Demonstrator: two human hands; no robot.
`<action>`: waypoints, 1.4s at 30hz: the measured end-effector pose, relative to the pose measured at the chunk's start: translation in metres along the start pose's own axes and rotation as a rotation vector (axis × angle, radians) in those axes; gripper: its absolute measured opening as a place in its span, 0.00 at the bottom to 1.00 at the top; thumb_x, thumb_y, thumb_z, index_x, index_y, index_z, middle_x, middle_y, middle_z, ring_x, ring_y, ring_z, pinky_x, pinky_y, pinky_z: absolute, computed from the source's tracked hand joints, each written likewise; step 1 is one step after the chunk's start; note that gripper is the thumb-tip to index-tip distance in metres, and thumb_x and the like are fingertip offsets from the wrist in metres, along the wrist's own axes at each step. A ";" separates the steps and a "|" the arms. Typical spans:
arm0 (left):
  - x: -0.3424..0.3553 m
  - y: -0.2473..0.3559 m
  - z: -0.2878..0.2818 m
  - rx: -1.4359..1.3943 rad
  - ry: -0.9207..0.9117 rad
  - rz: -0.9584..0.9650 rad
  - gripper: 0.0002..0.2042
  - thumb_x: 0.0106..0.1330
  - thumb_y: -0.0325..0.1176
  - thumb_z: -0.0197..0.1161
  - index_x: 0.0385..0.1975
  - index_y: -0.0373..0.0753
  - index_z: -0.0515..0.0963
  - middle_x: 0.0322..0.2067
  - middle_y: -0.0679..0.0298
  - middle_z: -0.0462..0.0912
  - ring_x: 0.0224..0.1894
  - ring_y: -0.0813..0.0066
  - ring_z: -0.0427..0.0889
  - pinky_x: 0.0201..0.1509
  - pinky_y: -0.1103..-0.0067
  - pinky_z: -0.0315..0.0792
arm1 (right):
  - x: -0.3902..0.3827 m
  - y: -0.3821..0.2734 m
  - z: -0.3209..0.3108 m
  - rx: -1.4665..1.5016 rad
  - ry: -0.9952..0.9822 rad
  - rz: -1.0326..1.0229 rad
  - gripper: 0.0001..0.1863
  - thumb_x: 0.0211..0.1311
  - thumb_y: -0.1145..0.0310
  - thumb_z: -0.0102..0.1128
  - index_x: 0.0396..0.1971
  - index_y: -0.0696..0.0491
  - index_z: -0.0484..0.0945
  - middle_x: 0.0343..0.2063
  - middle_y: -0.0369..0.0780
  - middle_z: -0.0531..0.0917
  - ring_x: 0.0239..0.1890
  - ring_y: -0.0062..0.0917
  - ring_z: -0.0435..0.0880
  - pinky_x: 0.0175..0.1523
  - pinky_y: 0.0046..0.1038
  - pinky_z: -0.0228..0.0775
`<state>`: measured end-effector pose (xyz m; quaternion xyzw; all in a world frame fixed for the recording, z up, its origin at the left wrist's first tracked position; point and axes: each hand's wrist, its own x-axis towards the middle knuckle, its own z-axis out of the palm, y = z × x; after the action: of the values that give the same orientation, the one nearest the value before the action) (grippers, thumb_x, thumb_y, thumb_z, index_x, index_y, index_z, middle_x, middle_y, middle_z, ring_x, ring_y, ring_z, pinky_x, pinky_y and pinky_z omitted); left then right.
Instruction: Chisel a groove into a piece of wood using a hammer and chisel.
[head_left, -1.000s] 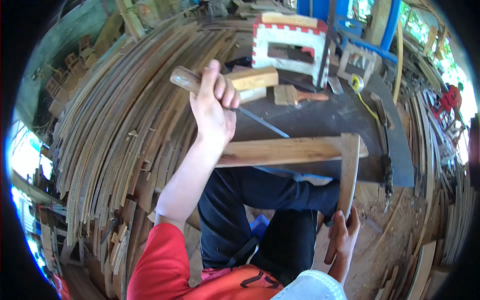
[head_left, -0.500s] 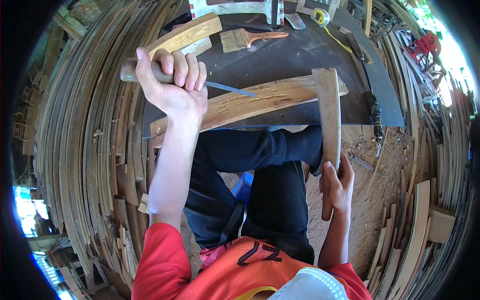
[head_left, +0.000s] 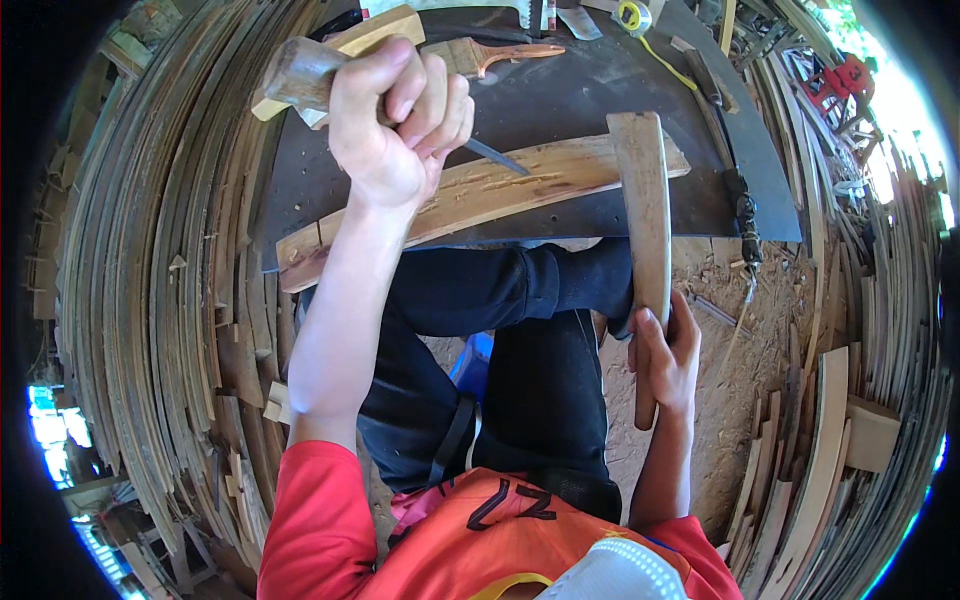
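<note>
My left hand (head_left: 398, 125) is closed round the wooden handle of a chisel (head_left: 303, 76), whose thick butt sticks out to the left. Its narrow steel blade slants down to the right, the tip at the rough, chipped marks in a curved wooden board (head_left: 465, 207). That board lies along the near edge of the dark worktop. Wrapped in my right hand (head_left: 668, 360) is the lower end of a flat wooden club (head_left: 642, 205). The club stands upright in the picture, its wide end over the board's right part, apart from the chisel.
Behind the board, the dark worktop (head_left: 560, 95) carries a paintbrush (head_left: 490, 55), another wood block (head_left: 345, 60), a tape measure (head_left: 634, 17) and a dark-handled tool (head_left: 744, 215). Long stacked planks (head_left: 150, 300) rise at the left; more lumber (head_left: 830, 420) lies at the right.
My left hand and the chisel handle have swung up and slightly right, so the chisel stands steeper. The view has shifted a little; my right hand still grips the club.
</note>
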<state>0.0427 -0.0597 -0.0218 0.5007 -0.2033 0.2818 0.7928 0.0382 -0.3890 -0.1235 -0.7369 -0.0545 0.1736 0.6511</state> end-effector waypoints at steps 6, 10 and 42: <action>-0.030 0.008 -0.004 -0.046 0.022 -0.014 0.18 0.64 0.42 0.52 0.13 0.49 0.57 0.08 0.71 0.55 0.11 0.77 0.52 0.17 0.76 0.50 | 0.001 -0.025 0.013 -0.496 0.043 -0.390 0.24 0.61 0.68 0.70 0.54 0.62 0.75 0.31 0.48 0.84 0.32 0.32 0.85 0.39 0.30 0.75; -0.047 -0.006 -0.009 -0.132 0.059 -0.030 0.18 0.64 0.42 0.54 0.14 0.48 0.57 0.10 0.71 0.56 0.12 0.77 0.55 0.19 0.76 0.52 | -0.008 -0.028 0.020 -0.466 0.037 -0.629 0.27 0.59 0.68 0.70 0.56 0.62 0.73 0.38 0.51 0.84 0.39 0.36 0.86 0.46 0.34 0.76; -0.064 -0.020 -0.010 -0.652 0.261 0.030 0.06 0.74 0.34 0.59 0.35 0.41 0.74 0.32 0.65 0.78 0.39 0.71 0.79 0.47 0.73 0.74 | -0.056 -0.259 0.062 -1.458 -0.240 -1.524 0.38 0.54 0.57 0.72 0.66 0.47 0.72 0.31 0.38 0.73 0.25 0.26 0.80 0.28 0.29 0.75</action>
<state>0.0076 -0.0727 -0.0784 0.1782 -0.1871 0.2753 0.9260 0.0037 -0.3099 0.1348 -0.6986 -0.6567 -0.2832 -0.0209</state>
